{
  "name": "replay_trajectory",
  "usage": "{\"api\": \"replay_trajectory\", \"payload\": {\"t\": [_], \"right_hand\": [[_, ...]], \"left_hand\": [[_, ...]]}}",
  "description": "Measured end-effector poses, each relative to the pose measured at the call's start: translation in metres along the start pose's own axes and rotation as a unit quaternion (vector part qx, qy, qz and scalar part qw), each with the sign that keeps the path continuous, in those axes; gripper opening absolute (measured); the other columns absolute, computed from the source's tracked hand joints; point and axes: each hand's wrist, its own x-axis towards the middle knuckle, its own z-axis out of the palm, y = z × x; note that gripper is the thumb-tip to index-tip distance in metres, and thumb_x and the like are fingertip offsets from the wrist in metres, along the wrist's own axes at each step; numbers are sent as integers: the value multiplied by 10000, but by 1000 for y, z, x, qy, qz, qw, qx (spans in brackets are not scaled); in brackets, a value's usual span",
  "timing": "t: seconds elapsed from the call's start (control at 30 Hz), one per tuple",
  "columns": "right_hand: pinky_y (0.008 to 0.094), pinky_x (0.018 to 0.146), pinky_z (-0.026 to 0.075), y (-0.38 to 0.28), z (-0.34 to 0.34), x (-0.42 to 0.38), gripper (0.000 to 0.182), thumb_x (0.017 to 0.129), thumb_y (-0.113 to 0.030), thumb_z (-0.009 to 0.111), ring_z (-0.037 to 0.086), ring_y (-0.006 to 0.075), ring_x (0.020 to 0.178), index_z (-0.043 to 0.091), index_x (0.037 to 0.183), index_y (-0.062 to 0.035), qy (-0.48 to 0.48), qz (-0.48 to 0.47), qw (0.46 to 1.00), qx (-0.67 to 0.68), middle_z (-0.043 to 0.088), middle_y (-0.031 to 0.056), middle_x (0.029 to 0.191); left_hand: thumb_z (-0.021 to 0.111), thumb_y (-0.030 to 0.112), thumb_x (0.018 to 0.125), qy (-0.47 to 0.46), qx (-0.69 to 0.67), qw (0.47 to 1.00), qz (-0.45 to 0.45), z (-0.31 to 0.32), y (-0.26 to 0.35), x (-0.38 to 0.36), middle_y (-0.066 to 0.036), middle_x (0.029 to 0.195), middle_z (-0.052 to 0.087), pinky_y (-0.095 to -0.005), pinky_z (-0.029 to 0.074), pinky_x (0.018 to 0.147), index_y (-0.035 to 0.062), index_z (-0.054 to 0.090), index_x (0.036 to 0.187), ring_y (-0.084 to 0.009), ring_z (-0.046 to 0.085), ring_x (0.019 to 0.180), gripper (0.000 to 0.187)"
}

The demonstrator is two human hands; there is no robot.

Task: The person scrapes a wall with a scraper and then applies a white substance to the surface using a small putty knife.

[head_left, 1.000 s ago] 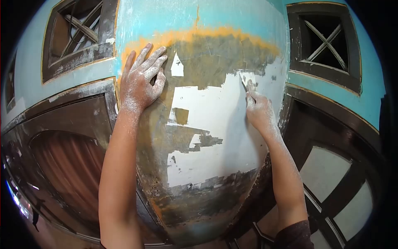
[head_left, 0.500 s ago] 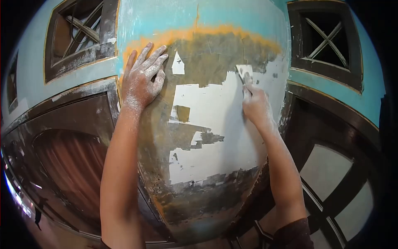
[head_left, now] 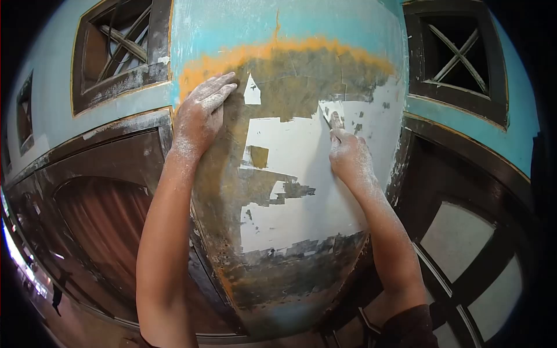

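Dusted with white powder, my left hand (head_left: 200,116) rests against the left side of the wall section (head_left: 226,168), its fingers extended and holding nothing. My right hand (head_left: 350,152) is closed around a putty knife (head_left: 332,112), whose wide blade lies on the white-coated area near its top edge. White filler (head_left: 284,145) covers the middle and right of the wall in uneven patches. Bare brown-grey surface shows above, below and to the left of it. A small white patch (head_left: 252,93) sits alone near the upper left.
An orange band (head_left: 301,42) and turquoise paint lie above the bare area. Dark wooden frames with crossed slats stand at the upper left (head_left: 119,43) and upper right (head_left: 458,55). A dark door panel (head_left: 104,214) is at the left, a paned door (head_left: 458,238) at the right.
My right hand and the putty knife have moved left and slightly down across the white filler. My left hand has shifted slightly, with its fingers nearer together.
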Motion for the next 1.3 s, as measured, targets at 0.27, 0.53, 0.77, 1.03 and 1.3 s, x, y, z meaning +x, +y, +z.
{"api": "replay_trajectory", "payload": {"t": [0.27, 0.53, 0.77, 1.03, 1.3], "right_hand": [[545, 797, 516, -6, -8, 24, 467, 1039, -153, 528, 644, 518, 940, 505, 1503, -97, 19, -55, 991, 119, 674, 320, 1008], [457, 743, 550, -71, 28, 22, 265, 1072, -184, 441, 713, 383, 793, 522, 1264, -20, -53, -140, 902, 405, 710, 204, 858], [524, 756, 531, -94, 22, 6, 245, 1075, -187, 421, 687, 479, 875, 486, 1229, -7, -203, -146, 884, 396, 687, 294, 924], [496, 908, 518, -93, 37, 2, 265, 995, -128, 514, 659, 448, 1026, 619, 1171, 40, -167, -315, 877, 322, 673, 270, 986], [478, 1003, 513, -74, -1, 64, 347, 999, -305, 591, 654, 390, 1113, 717, 1140, -14, -311, -409, 843, 162, 706, 200, 1150]], "left_hand": [[617, -103, 784, 33, -80, 996, 1, -10, 36, 3, -100, 1314, 719, -368, 566, 930, 26, 747, 1096, -307, 707, 1080, 362], [588, 303, 1030, -119, -309, 881, -337, -2, 123, 14, -311, 1098, 711, -390, 535, 903, -25, 575, 1418, -345, 747, 984, 508], [589, 205, 1040, 32, -280, 897, -341, 18, 119, -25, -326, 1262, 665, -349, 511, 980, -84, 531, 1407, -250, 697, 1164, 470], [549, 107, 1070, 85, -295, 846, -437, 12, 134, -52, -174, 1498, 564, -302, 442, 1083, -62, 408, 1545, -177, 584, 1266, 523], [595, 171, 1067, 73, -108, 928, -348, 4, 133, -82, -157, 1089, 706, -334, 518, 822, -69, 572, 1414, -189, 633, 905, 422]]}}
